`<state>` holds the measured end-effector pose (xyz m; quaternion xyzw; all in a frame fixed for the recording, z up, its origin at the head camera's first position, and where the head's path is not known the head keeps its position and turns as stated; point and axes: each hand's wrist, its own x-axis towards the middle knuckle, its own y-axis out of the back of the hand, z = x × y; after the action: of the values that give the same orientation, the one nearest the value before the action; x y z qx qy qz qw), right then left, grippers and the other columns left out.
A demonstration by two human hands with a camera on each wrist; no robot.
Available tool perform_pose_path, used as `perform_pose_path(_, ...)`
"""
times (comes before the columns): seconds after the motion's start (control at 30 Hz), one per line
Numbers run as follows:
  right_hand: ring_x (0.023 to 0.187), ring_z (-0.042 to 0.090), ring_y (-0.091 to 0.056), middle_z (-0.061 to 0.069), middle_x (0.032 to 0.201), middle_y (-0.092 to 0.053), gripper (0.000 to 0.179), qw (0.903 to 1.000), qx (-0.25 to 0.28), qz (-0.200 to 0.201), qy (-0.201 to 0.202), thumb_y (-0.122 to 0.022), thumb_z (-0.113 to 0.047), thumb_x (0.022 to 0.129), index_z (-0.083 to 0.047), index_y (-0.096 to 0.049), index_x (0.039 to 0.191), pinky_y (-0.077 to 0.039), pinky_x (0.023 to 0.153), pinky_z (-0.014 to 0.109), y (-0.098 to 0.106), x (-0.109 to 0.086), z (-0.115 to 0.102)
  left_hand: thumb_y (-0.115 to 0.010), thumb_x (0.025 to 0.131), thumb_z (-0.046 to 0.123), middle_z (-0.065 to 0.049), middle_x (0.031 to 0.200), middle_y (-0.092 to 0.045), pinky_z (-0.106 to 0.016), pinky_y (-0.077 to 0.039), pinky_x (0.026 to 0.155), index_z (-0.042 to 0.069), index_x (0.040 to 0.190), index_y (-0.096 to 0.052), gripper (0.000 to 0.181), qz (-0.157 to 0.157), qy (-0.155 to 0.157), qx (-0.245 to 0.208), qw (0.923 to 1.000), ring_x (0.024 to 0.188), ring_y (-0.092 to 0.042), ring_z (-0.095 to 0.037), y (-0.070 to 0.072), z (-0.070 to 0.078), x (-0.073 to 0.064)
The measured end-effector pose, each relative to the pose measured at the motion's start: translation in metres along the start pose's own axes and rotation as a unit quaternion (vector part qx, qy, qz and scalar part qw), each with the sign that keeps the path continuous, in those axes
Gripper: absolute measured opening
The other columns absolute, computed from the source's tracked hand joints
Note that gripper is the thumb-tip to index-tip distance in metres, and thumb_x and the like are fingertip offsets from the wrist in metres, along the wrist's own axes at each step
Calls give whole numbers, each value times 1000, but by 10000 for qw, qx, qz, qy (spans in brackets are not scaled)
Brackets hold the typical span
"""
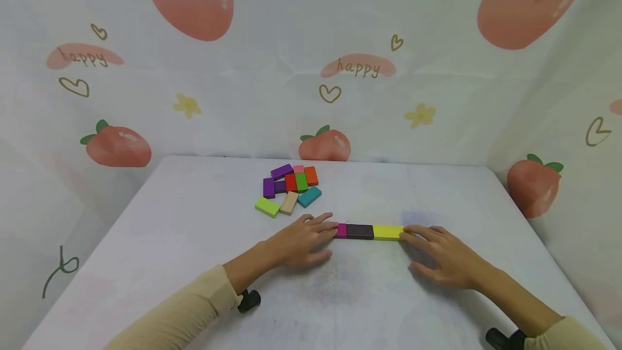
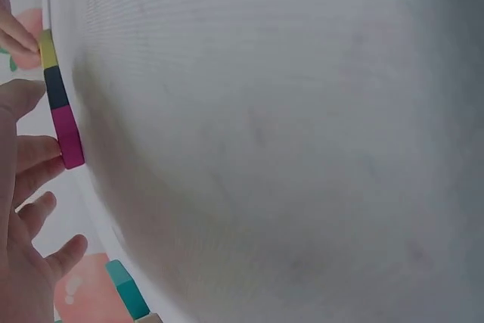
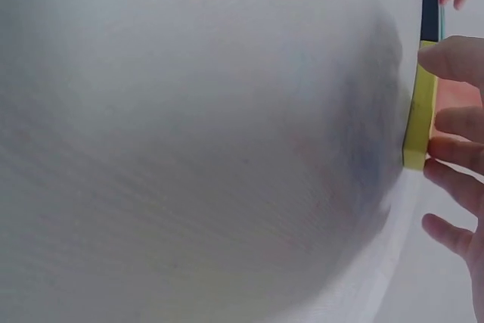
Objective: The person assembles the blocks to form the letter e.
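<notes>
Three flat blocks lie end to end in a row: a magenta block (image 1: 342, 230), a black block (image 1: 359, 231) and a yellow block (image 1: 387, 233). My left hand (image 1: 306, 242) touches the magenta block's outer end with its fingertips, the fingers spread and fairly straight. At the other end, the fingers of my right hand (image 1: 439, 258) touch the yellow block, its thumb apart below. Seen from the left wrist, the magenta block (image 2: 68, 138) meets the fingertips. In the right wrist view the yellow block (image 3: 420, 119) stands against the fingers.
Behind the left hand lies a loose group of coloured blocks, among them a lime green block (image 1: 267, 207), a wooden-coloured block (image 1: 289, 203), a teal block (image 1: 309, 196) and a red block (image 1: 290, 182). The white table (image 1: 194, 193) ends at a patterned cloth backdrop (image 1: 262, 96).
</notes>
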<state>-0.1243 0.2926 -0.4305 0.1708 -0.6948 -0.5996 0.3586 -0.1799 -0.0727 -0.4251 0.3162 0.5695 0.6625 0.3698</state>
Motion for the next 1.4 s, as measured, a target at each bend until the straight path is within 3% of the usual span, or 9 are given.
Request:
perform_pose_path(0.13, 112, 27, -62, 10, 131, -61, 61, 10000, 6, 50, 47, -83, -28, 76, -7, -63, 129, -50, 89, 51, 0, 1, 1, -55, 101, 37, -3, 151, -48, -46, -37, 112, 11, 146, -51, 52, 102, -49, -43, 9999, 147, -31, -24, 1, -3, 1)
perform_pose_path(0.3, 113, 28, -62, 10, 130, -61, 59, 9999, 65, -77, -49, -82, -28, 77, -6, -64, 128, -51, 90, 52, 2, 2, 0, -55, 100, 37, -4, 151, -49, -49, -38, 111, 11, 147, -51, 53, 405, 302, 6, 9987, 145, -36, -23, 4, -13, 0)
perform_pose_path(0.47, 112, 29, -63, 11, 130, -62, 57, 9998, 133, -127, -97, -82, -28, 78, -5, -65, 127, -51, 89, 52, 4, 2, -1, -61, 97, 35, -10, 146, -53, -57, -38, 108, 7, 142, -55, 53, 837, 1302, 401, 9871, 139, -44, -29, 9, -30, -1)
perform_pose_path(0.57, 112, 30, -63, 12, 130, -62, 56, 9997, 168, -153, -102, -81, -28, 78, -5, -65, 127, -51, 89, 53, 4, 3, -2, -62, 96, 35, -11, 140, -59, -59, -39, 107, 7, 137, -60, 50, 827, 1899, 561, 9767, 134, -49, -30, 11, -40, -2)
perform_pose_path(0.63, 113, 30, -63, 12, 130, -62, 55, 9996, 171, -177, -127, -81, -28, 79, -5, -66, 127, -51, 90, 53, 4, 3, -2, -62, 97, 34, -11, 136, -61, -58, -39, 106, 6, 135, -62, 47, 792, 2041, 455, 9747, 131, -52, -30, 12, -45, -2)
perform_pose_path(0.87, 112, 30, -63, 12, 128, -63, 54, 9996, 152, -152, -157, -81, -28, 78, -4, -67, 125, -51, 90, 53, 3, 3, -1, -62, 97, 30, -12, 131, -63, -58, -39, 106, 3, 129, -66, 42, 724, 1898, 83, 9791, 129, -52, -29, 14, -52, -2)
perform_pose_path(1.1, 111, 28, -63, 10, 126, -64, 53, 9996, 98, -138, -204, -82, -29, 77, -5, -69, 122, -51, 89, 52, 3, 5, -2, -60, 98, 32, -9, 139, -60, -63, -29, 112, 6, 136, -61, 46, 367, 1925, 99, 9806, 140, -43, -29, 15, -53, 6)
perform_pose_path(1.4, 113, 29, -63, 10, 127, -64, 51, 9989, 143, -308, -319, -80, -30, 80, -4, -69, 123, -51, 91, 53, 5, 6, -4, -54, 103, 22, -9, 143, -57, -49, -31, 115, 8, 140, -57, 40, 320, 1593, -176, 9865, 140, -44, -27, 13, -54, 27)
